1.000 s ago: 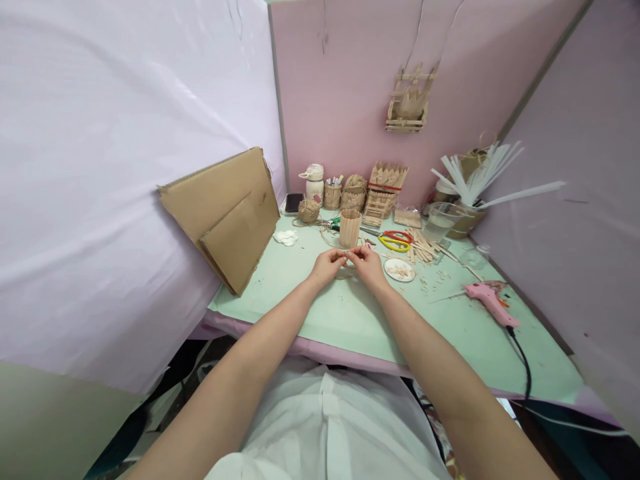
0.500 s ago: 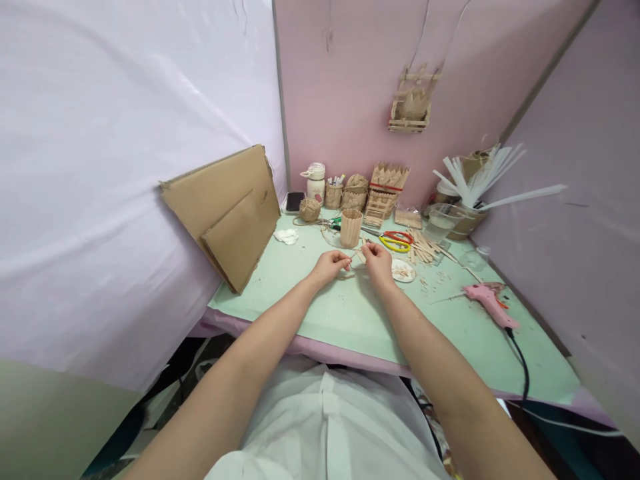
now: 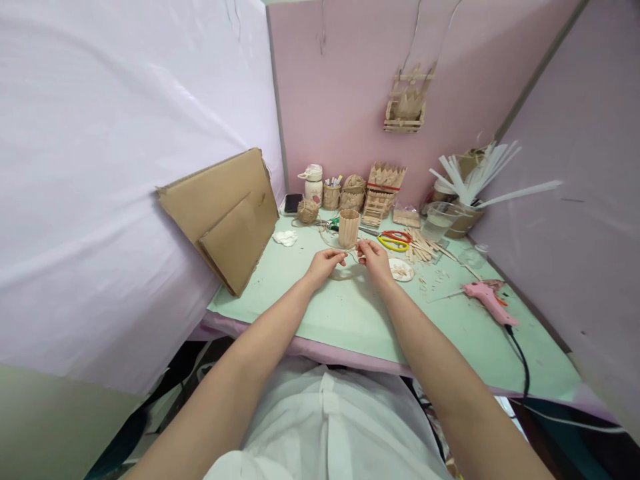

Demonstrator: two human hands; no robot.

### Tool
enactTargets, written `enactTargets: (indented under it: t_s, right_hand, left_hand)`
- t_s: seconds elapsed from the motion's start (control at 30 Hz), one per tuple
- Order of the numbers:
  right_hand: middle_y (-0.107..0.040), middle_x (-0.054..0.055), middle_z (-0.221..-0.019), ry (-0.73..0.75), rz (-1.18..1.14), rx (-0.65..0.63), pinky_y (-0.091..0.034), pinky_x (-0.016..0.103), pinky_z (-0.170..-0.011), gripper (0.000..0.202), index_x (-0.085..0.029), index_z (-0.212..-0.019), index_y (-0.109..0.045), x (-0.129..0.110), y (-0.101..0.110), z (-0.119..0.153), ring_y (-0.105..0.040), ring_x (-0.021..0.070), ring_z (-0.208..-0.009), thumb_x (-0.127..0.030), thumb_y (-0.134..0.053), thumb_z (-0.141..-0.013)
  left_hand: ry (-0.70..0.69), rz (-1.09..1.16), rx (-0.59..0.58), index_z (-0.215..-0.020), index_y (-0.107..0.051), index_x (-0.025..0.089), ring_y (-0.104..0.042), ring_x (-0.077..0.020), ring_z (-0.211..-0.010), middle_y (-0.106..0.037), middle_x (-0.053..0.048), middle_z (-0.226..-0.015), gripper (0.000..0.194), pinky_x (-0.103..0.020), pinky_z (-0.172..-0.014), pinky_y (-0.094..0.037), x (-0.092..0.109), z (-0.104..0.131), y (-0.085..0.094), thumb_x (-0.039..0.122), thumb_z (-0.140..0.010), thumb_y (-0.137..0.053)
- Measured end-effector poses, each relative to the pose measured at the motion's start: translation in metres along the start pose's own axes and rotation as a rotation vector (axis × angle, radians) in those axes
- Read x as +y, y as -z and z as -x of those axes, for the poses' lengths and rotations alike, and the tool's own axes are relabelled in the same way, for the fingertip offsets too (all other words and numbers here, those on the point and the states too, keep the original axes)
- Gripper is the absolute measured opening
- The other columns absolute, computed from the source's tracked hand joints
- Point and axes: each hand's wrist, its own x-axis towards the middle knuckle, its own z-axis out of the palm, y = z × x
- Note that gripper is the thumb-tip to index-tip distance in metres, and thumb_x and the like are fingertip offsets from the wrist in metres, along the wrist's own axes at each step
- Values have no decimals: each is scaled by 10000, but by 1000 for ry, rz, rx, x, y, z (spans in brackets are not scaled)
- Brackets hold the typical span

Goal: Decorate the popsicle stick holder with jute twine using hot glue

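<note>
My left hand (image 3: 327,264) is closed in a pinch on a thin length of twine (image 3: 351,254) over the table. A short gap to its right, my right hand (image 3: 373,258) pinches the same twine between thumb and fingers. More of the strand curves below my hands on the tabletop. Just beyond them stands an upright cup of wooden craft sticks (image 3: 349,229). A ball of twine (image 3: 308,211) lies behind it to the left. Beside my right hand is a small white dish (image 3: 401,269) with wood bits in it.
Red and yellow-handled scissors (image 3: 394,240) and loose craft sticks (image 3: 423,245) lie right of the cup. A pink glue gun (image 3: 486,299) with a black cord rests at the right. Cardboard sheets (image 3: 235,220) lean at the left. A bottle (image 3: 313,185) stands at the back.
My hands have moved slightly apart, with the twine between them. The view has shifted a little; the cup and tools stay in place.
</note>
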Motion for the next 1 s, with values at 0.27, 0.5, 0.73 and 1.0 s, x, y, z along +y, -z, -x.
enactTargets:
  t_s: [0.27, 0.5, 0.73, 1.0]
  right_hand:
    - [-672, 53, -929, 120, 249, -158, -425, 277, -537, 316, -201, -1010, -634, 2, -1, 5, -498, 106, -522, -377, -518, -775]
    - [-659, 53, -782, 281, 465, -134, -440, 320, -705, 206, -188, -795, -650, 1, -1, 6, -564, 184, -717, -350, -525, -778]
    - [-612, 54, -770, 307, 531, 96, -405, 327, -751, 167, -194, -753, -587, 3, 6, 1, -527, 199, -780, -307, -470, -789]
    - [-613, 53, -761, 264, 532, 185, -387, 326, -757, 162, -188, -750, -581, 6, 11, -2, -519, 200, -779, -291, -460, -780]
  left_hand:
    - [-77, 41, -1, -816, -688, 130, -489, -100, -588, -626, -11, -642, 258, -244, -608, -378, 2, 1, -2, 350, -682, -684]
    - [-136, -19, 6, -697, -659, 139, -550, -130, -667, -640, -17, -649, 180, -280, -733, -421, 0, -1, 0, 314, -657, -679]
    - [-91, -87, -23, -707, -660, 137, -574, -142, -699, -663, -37, -692, 161, -286, -754, -428, 4, 3, -2, 292, -663, -655]
    - [-99, -119, -46, -704, -667, 134, -572, -145, -710, -664, -40, -689, 154, -294, -778, -428, 5, 4, -3, 284, -677, -644]
